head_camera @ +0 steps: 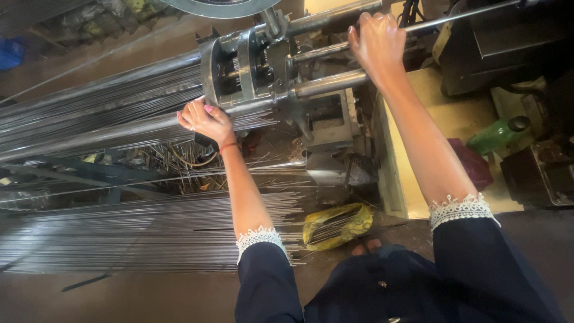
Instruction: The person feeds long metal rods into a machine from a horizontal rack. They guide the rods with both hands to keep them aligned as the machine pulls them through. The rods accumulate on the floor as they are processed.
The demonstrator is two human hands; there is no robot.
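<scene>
A large grey metal machine (263, 66) is seen across the top of the view, with thick horizontal shafts running out of it to the right. Long bundles of thin steel rods (89, 113) are laid out from its left side toward the left edge, and a second wide layer of rods (143, 233) is spread lower down, near the floor. A pale yellow bench (442, 119) is set to the right of the machine, and a green plastic bottle (496, 136) is laid on its far side, with a dark red bag (472, 164) just beside it. A crumpled yellow sack (335, 224) is seen on the floor between the lower rods and the bench. The left hand (206, 119) is placed at the machine's left face, where the upper rods meet it; its fingers are curled over the rod ends, though it cannot be told whether any single rod is pinched. The right hand (376, 39) is closed firmly around a thin horizontal bar (454, 17) above the thick shafts, and the bar is seen running out from the fist toward the upper right. A red thread is worn on the left wrist, and both dark sleeves are edged with white lace.
</scene>
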